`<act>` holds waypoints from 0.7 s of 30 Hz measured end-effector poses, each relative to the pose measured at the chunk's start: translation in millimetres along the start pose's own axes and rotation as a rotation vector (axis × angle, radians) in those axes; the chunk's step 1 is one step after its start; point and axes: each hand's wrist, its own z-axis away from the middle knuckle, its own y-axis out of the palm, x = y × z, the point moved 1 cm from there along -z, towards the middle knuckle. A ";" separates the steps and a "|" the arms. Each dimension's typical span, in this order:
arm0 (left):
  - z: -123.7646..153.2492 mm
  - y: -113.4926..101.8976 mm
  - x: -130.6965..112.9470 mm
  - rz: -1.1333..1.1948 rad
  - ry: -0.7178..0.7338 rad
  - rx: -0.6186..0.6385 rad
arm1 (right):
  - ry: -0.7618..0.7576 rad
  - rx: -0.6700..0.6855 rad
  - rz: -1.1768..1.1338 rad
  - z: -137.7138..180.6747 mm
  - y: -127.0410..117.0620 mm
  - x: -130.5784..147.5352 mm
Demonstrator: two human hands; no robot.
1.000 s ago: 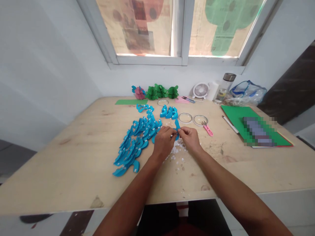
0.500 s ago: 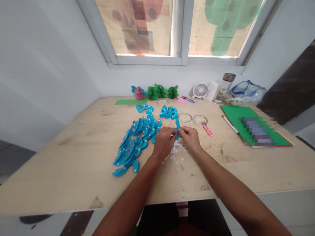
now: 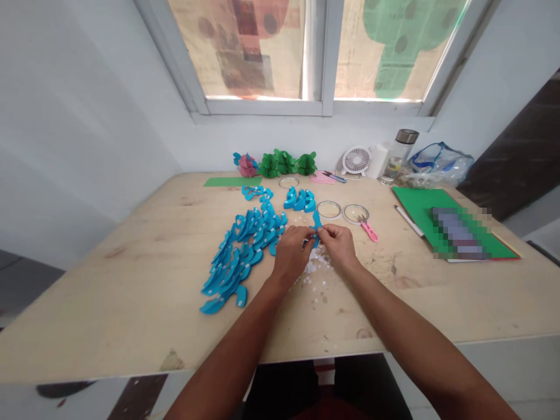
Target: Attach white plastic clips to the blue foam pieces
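Note:
My left hand [image 3: 291, 252] and my right hand [image 3: 338, 245] meet at the middle of a wooden table [image 3: 131, 291]. Both pinch one curved blue paper piece [image 3: 316, 220] whose tip sticks up between the fingertips. A long heap of similar blue paper pieces [image 3: 242, 251] lies just left of my left hand. Small white paper scraps [image 3: 317, 274] lie scattered beneath and in front of my hands.
Two tape rolls [image 3: 329, 209] and pink scissors [image 3: 368, 229] lie beyond my hands, with more blue pieces [image 3: 300, 200]. Green card sheets [image 3: 437, 219] and a pen [image 3: 409, 221] lie right. Green and pink paper ornaments [image 3: 284, 164], a small fan [image 3: 356, 160], a bottle [image 3: 400, 149] and a plastic bag [image 3: 440, 165] line the wall.
Hardly anything differs: my fingers shift slightly on the blue piece and the view drifts a touch.

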 end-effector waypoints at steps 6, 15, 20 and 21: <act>-1.0 -1.2 -0.6 -0.022 0.004 0.008 | 0.012 0.000 0.021 0.2 0.2 -1.4; -1.1 -0.8 -0.1 -0.090 0.030 0.032 | 0.026 -0.001 0.054 1.2 2.0 -2.3; -1.8 -1.8 -1.2 -0.101 0.051 0.037 | 0.020 -0.008 0.055 1.8 2.1 -1.2; -1.9 -1.9 -1.3 -0.098 0.054 0.034 | 0.018 -0.010 0.056 1.8 1.7 -0.7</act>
